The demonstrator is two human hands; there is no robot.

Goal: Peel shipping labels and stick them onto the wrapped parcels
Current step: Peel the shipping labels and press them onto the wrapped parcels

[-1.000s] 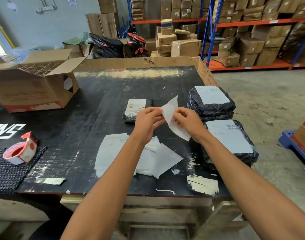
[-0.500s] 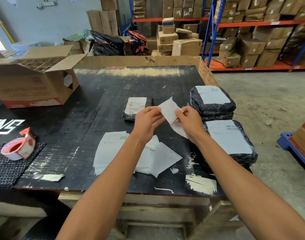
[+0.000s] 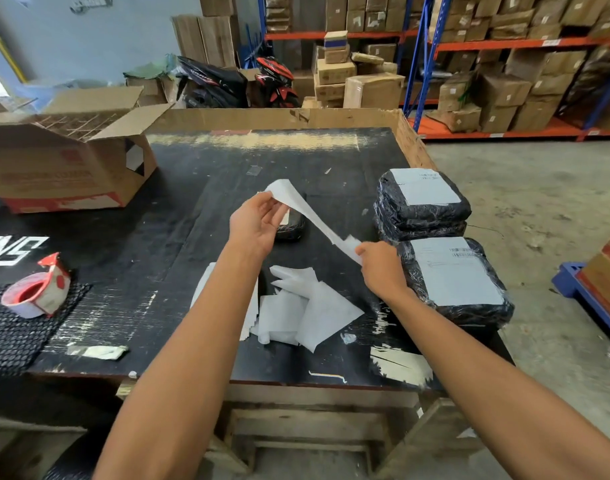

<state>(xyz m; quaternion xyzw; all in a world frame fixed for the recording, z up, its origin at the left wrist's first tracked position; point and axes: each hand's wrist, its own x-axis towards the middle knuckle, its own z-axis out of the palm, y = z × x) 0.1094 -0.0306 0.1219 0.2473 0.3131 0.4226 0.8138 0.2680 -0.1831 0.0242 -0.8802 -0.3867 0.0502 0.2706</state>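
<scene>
Over the middle of the black table [image 3: 199, 209], a white shipping label [image 3: 307, 211] is stretched between my hands. My left hand [image 3: 256, 225] pinches its upper end. My right hand [image 3: 379, 268] pinches the lower end, down and to the right. Behind my left hand a small black-wrapped parcel [image 3: 291, 230] lies mostly hidden. At the right edge stand two larger black-wrapped parcels with labels on top, a far parcel [image 3: 421, 206] and a near parcel [image 3: 455, 282].
Loose white backing sheets [image 3: 307, 313] lie in front of my hands. A red tape dispenser [image 3: 37, 289] sits on a black mesh mat at the left. An open cardboard box [image 3: 64, 161] stands at the back left. Shelves of cartons fill the background.
My hands have pulled apart: the left went up and left, the right down and right. The label, bunched between them before, is now drawn out long.
</scene>
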